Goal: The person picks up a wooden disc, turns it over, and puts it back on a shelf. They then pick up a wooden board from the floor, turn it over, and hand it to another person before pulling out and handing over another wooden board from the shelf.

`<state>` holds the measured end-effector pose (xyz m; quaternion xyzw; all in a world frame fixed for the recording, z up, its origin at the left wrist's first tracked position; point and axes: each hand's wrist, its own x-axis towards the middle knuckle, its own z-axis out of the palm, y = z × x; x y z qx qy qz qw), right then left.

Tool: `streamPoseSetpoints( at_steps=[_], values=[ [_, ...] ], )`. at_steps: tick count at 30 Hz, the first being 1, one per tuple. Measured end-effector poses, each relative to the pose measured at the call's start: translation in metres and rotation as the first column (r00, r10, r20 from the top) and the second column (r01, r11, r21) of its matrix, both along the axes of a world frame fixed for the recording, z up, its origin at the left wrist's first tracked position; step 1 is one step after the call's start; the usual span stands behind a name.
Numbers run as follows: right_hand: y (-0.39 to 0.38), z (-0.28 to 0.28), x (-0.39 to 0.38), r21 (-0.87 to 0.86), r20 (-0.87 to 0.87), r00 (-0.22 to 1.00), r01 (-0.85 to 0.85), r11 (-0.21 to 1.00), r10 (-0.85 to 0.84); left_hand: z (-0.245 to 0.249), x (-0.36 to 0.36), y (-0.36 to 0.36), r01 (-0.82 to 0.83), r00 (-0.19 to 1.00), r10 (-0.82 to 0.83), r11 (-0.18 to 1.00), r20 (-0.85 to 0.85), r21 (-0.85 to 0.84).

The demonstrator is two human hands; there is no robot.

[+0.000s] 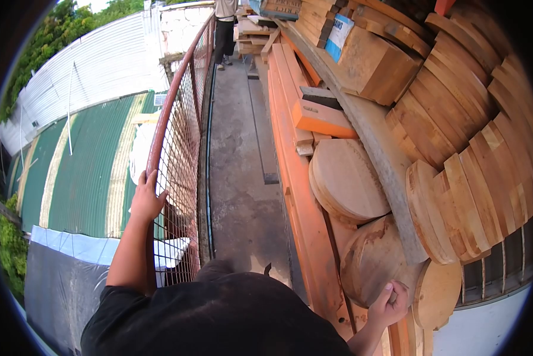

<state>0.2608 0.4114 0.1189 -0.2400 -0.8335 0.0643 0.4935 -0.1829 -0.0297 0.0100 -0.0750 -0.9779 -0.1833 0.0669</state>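
Hands well apart here: the red railing (161, 121) is topped by the left hand (148, 199), fingers laid over the bar; the right hand (390, 304) is held loosely curled near the round wooden slabs (367, 255), and whether anything is gripped in it cannot be told. Between the hands, the concrete walkway (237, 148) is flanked by long orange planks (305, 249), its near end hidden by the black shirt (219, 320). Far ahead of both hands, one person (225, 29) is seen on the path, cut off at the top. Beyond the right hand, one orange block (323, 118) and one blue-and-white packet (338, 37) are counted; more slabs, seemingly dozens, are cropped by the dark rim.
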Motion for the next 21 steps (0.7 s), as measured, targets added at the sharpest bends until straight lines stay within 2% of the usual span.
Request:
streamPoseSetpoints(
  at_steps=[12, 21],
  values=[
    [-0.0018, 0.0, 0.0005, -0.043, -0.014, 1.0, -0.001, 0.999, 0.0, 0.0028, 0.0006, 0.0007, -0.003, 1.0, 0.003, 1.0, 0.01, -0.016],
    [-0.0011, -0.0007, 0.0011, -0.011, 0.008, 1.0, 0.022, 1.0, -0.022, 0.0043, 0.0012, 0.0016, -0.008, 1.0, 0.008, 1.0, 0.021, -0.014]
  ],
)
